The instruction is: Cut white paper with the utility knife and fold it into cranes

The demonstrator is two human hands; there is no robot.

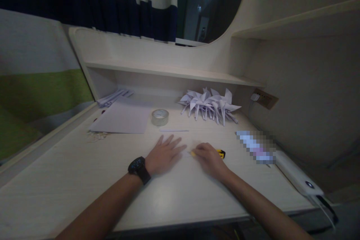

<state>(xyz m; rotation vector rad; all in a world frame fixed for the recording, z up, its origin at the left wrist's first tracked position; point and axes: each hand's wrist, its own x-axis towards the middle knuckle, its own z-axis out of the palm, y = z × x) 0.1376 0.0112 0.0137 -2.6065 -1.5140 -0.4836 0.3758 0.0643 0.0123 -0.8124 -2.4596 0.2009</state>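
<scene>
The left hand (pixel 164 154) lay flat, fingers spread, pressing a pale paper sheet (pixel 184 157) on the white wooden desk (pixel 70 180). The right hand (pixel 208 158) gripped a yellow utility knife (pixel 220 153) against it. A pile of folded white paper pinwheels (pixel 209 105) waited far right; a clear tape roll (pixel 160 117) and blank white sheets (pixel 122 119) remained unused.

You see one view, from your head: it looks forward and down, close over the bench (pixel 84 180).
</scene>
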